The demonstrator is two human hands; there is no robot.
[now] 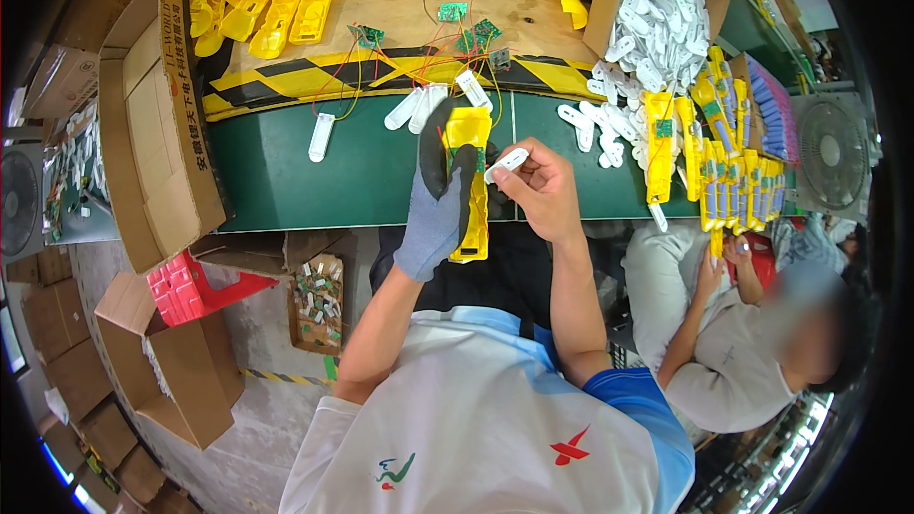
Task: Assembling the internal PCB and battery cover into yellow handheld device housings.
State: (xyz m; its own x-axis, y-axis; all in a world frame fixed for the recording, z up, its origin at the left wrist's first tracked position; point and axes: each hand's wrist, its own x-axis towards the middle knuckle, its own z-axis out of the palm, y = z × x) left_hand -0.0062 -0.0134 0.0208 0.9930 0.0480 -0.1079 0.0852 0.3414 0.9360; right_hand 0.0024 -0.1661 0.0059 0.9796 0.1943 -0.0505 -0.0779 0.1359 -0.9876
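Note:
My left hand (440, 205), in a grey glove with dark fingers, is closed around a long yellow plastic housing (470, 246) held over the table's near edge. A bit of green circuit board shows inside the housing beside my fingers. Just to the right, my bare right hand (543, 192) pinches a small white oval plastic cover (506, 165) between thumb and fingers. Beyond my hands lie several white plastic pieces (419, 107) and green circuit boards (478, 36) with thin red and yellow wires.
Yellow housings (314, 0) pile up on the wooden board at the back. A carton of white covers (657, 14) stands back right, near rows of assembled yellow units (738, 186). A tall carton (157, 124) stands at the left. A co-worker (733, 333) sits at the right.

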